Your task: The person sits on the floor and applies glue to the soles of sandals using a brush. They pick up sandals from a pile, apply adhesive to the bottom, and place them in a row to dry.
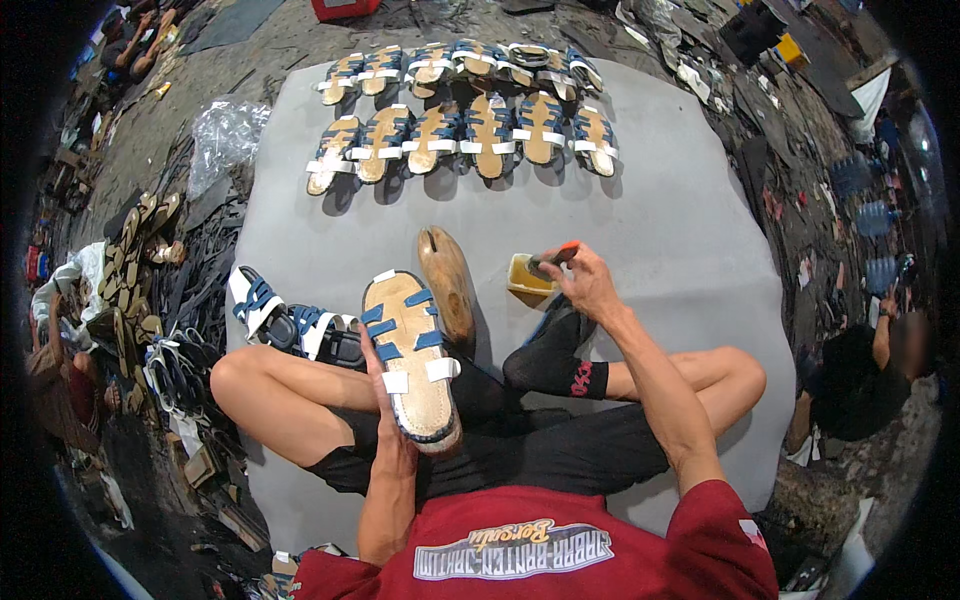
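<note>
My left hand grips a sandal from its left side and heel, above my lap. Its tan underside faces up, with blue strap ends and white tabs folded over the edges. In my right hand is a brush with an orange end, pinched between the fingers. The brush's dark part is over a small square tub with yellowish stuff inside. Between the sandal and the tub lies a wooden shoe last. Two white-and-blue sandals rest beside my left knee.
Two rows of similar unfinished sandals lie along the far part of the grey mat. Clear plastic wrap and heaped sandals are off to the left. A person sits at the right, beyond the mat.
</note>
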